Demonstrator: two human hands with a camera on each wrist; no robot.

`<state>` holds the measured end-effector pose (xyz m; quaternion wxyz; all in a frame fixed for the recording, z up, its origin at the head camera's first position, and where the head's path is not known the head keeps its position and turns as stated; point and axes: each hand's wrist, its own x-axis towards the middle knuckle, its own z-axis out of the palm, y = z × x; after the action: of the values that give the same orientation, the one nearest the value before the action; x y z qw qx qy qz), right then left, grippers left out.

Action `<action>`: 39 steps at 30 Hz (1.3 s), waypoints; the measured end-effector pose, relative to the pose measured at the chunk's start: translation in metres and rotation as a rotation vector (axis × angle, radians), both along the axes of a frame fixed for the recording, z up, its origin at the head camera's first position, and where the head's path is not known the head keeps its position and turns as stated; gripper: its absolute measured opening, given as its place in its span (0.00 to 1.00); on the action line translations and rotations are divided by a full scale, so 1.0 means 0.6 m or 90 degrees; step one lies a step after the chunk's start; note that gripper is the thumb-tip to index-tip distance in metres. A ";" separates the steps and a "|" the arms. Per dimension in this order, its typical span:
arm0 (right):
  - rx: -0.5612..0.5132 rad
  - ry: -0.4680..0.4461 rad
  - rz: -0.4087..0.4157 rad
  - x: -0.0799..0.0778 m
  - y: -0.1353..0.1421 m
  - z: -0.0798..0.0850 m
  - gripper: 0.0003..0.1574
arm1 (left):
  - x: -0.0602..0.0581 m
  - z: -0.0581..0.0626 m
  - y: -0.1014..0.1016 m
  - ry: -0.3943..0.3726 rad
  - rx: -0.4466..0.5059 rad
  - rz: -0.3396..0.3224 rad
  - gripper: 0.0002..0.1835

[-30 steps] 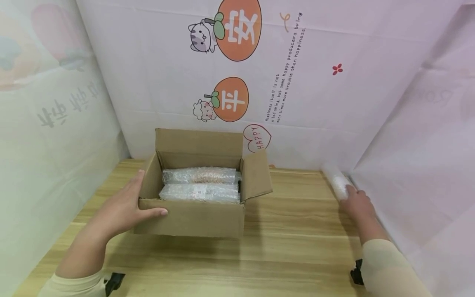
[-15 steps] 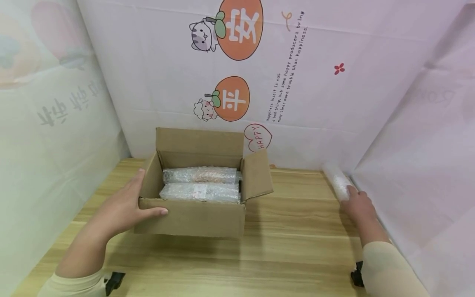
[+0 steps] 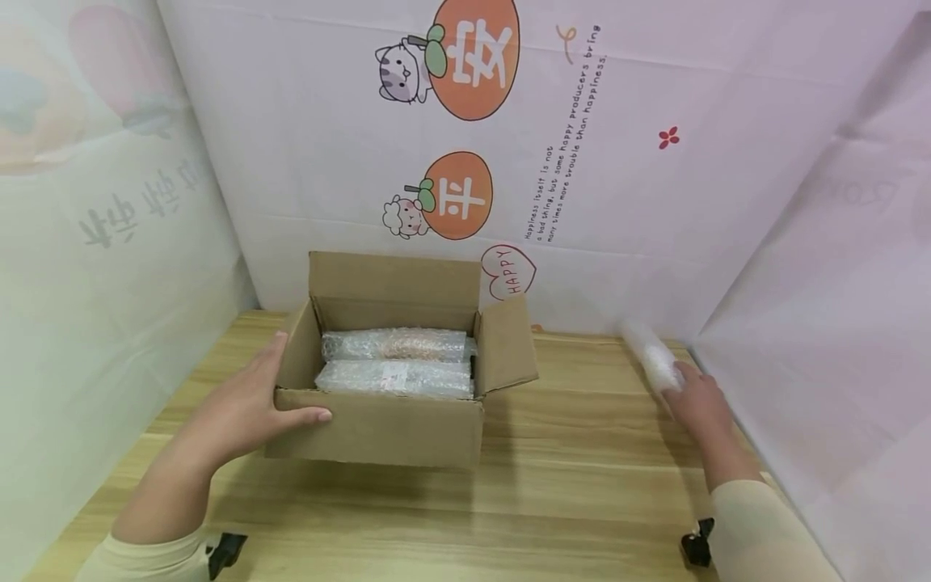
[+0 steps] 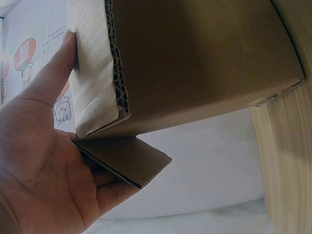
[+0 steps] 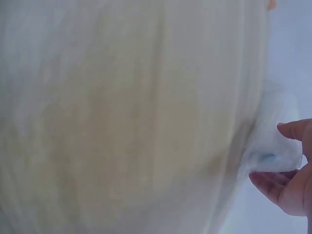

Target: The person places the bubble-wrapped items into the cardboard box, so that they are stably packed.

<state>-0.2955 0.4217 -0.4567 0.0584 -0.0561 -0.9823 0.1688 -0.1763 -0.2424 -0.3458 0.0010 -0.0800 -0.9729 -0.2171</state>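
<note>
An open cardboard box (image 3: 378, 430) sits left of centre on the table in the head view. Two bubble-wrapped bundles, a rear one (image 3: 396, 345) and a front one (image 3: 396, 377), lie side by side in it. My left hand (image 3: 236, 412) grips the box's near left corner, thumb along the front wall. In the left wrist view, the fingers of that hand (image 4: 48, 161) bend behind a cardboard flap (image 4: 129, 158). At far right, my right hand (image 3: 701, 408) holds the near end of a third bubble-wrapped roll (image 3: 652, 360). The right wrist view shows thumb and fingers around this roll (image 5: 275, 136); its contents are unclear.
The wooden table (image 3: 567, 501) is hemmed in by a printed cloth at the back (image 3: 618, 186) and pale cloth sides on the left (image 3: 109, 323) and right (image 3: 822, 339). The box's right flap (image 3: 509, 343) sticks outward, and its rear flap (image 3: 393, 276) stands up.
My right hand has shifted the bubble-wrapped roll slightly left. The left hand keeps its grip on the box, and the head view has drifted a little.
</note>
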 end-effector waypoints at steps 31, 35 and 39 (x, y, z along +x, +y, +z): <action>-0.163 0.151 0.284 0.028 -0.221 0.243 0.39 | -0.001 -0.002 -0.001 -0.006 -0.004 0.000 0.74; -0.158 0.166 0.296 0.041 -0.260 0.280 0.38 | -0.001 -0.002 -0.001 -0.006 -0.004 0.001 0.74; -0.136 0.168 0.308 0.051 -0.298 0.310 0.37 | -0.001 -0.001 -0.001 -0.003 -0.006 0.001 0.74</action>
<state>-0.2652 0.2427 -0.2706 0.1374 0.1966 -0.9278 0.2859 -0.1771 -0.2430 -0.3463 -0.0016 -0.0789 -0.9739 -0.2129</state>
